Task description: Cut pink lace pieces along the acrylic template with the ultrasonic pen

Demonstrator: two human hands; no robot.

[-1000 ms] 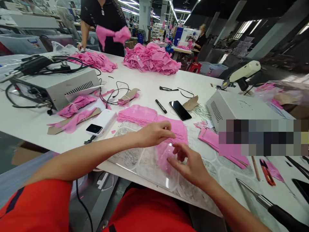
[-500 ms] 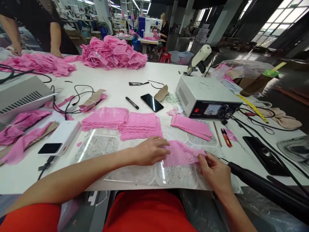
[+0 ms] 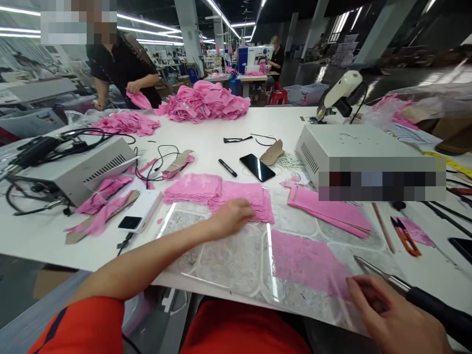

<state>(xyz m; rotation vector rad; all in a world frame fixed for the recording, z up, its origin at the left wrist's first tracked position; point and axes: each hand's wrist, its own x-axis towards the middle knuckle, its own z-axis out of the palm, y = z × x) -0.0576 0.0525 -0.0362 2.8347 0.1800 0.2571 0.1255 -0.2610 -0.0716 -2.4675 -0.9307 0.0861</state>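
My left hand (image 3: 232, 217) is over the front of the stacked pink lace-edged fabric pieces (image 3: 241, 192). Its fingers curl down and are blurred by motion; whether they grip anything is hidden. A single pink fabric piece (image 3: 306, 260) lies flat on the clear plastic-covered mat (image 3: 228, 263). My right hand (image 3: 396, 309) pinches that piece's right corner between thumb and forefinger. The same hand appears to hold a black-handled tool with a pointed metal tip (image 3: 383, 276), which points left just above the corner. Its handle runs behind the hand to the right.
A folded pink strip stack (image 3: 328, 209), orange thread snips (image 3: 405, 237) and a grey control box (image 3: 361, 142) stand right. Phone (image 3: 257, 167), marker (image 3: 227, 167) and white power bank (image 3: 140, 211) lie further left. A co-worker (image 3: 125, 69) handles pink cloth behind the table.
My left hand has left the single pink piece and moved back to the stacks. That piece now lies flatter. The view has swung left and upward; the co-worker has lifted some pink cloth.
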